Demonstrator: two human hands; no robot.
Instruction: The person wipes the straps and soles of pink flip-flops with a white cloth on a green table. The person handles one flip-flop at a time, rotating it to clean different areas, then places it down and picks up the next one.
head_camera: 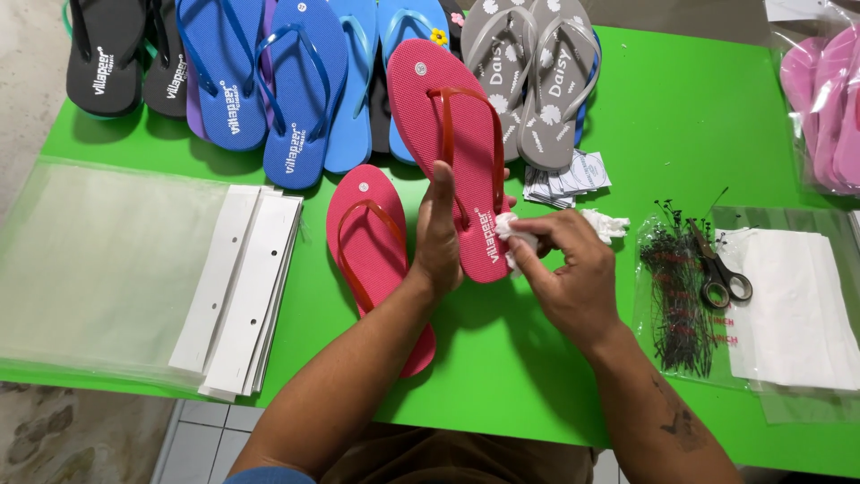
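My left hand (436, 235) grips the heel end of a pink flip-flop (451, 143) with a red strap, holding it tilted above the green table (681, 125). My right hand (569, 269) presses a white cloth (518, 235) against the heel edge of that flip-flop. The cloth's loose end (607, 224) trails to the right. The matching pink flip-flop (372, 242) lies flat on the table, partly under my left forearm.
Black, blue, light-blue and grey flip-flops (296, 81) line the far edge. Clear plastic bags with white header cards (242, 287) lie at left. Scissors (717, 269), black tag pins (676, 296), white paper (793, 305) sit right. Small folded papers (564, 179); bagged pink flip-flops (829, 99).
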